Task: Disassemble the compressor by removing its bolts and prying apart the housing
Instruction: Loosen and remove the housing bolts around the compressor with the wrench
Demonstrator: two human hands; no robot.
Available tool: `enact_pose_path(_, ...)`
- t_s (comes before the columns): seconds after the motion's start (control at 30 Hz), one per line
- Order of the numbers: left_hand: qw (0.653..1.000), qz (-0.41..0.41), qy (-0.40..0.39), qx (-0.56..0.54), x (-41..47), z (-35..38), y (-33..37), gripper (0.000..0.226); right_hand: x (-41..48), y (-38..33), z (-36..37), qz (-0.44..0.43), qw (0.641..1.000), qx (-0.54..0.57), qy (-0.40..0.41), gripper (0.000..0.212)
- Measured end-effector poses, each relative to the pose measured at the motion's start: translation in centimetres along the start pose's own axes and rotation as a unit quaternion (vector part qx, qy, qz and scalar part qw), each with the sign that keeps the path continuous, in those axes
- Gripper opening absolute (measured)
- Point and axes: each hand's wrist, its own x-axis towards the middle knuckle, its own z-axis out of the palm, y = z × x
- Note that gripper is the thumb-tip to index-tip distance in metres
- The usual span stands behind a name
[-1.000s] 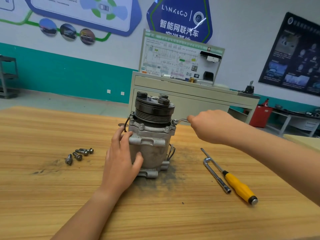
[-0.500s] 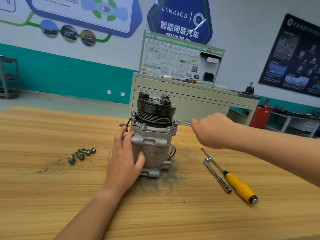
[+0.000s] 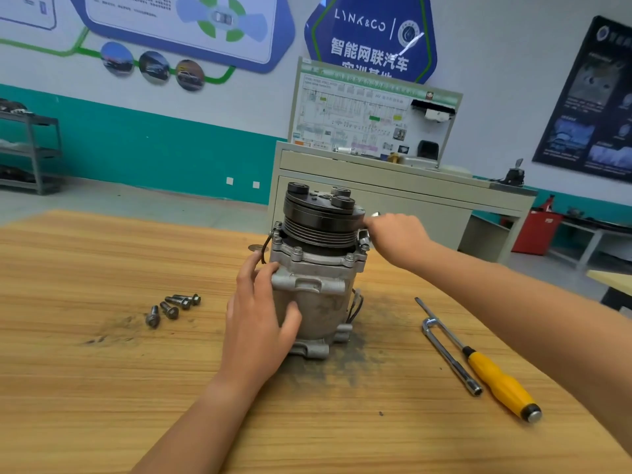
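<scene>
The grey compressor [image 3: 316, 302] stands upright on the wooden table [image 3: 102, 388], its black pulley [image 3: 321, 217] on top. My left hand [image 3: 260, 323] grips the left side of the housing, thumb across the front. My right hand [image 3: 396, 237] holds a small metal wrench [image 3: 365, 237] against a bolt at the compressor's upper right flange; most of the wrench is hidden by my fingers. Two bolts [image 3: 297, 250] show on the front flange. Several removed bolts [image 3: 172, 307] lie to the left.
A yellow-handled screwdriver [image 3: 496, 381] and an L-shaped socket wrench [image 3: 448, 354] lie to the right of the compressor. Dark grime marks the wood around its base. A grey cabinet with a display board [image 3: 372, 124] stands behind the table.
My right hand has swung the wrench in towards the pulley, from pointing out to the right to lying close against the flange. My left hand has stayed on the housing.
</scene>
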Motion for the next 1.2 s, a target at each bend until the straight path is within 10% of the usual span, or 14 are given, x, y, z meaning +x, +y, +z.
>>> enact_pose_path(0.33,1.0,-0.003,-0.006,-0.002,0.0,0.0,0.1,0.058,-6.5,3.9,-2.8,0.069,0.964,0.256,-0.009,0.02)
enact_pose_path(0.77,1.0,-0.012,-0.016,0.003,-0.1,-0.2,0.1,0.058,-7.5,-0.1,-4.9,0.002,0.995,-0.073,-0.068,0.013)
enact_pose_path(1.2,1.0,-0.003,-0.013,-0.004,-0.2,-0.3,0.0,0.055,-3.9,3.7,-3.0,-0.102,0.982,-0.145,-0.06,0.02)
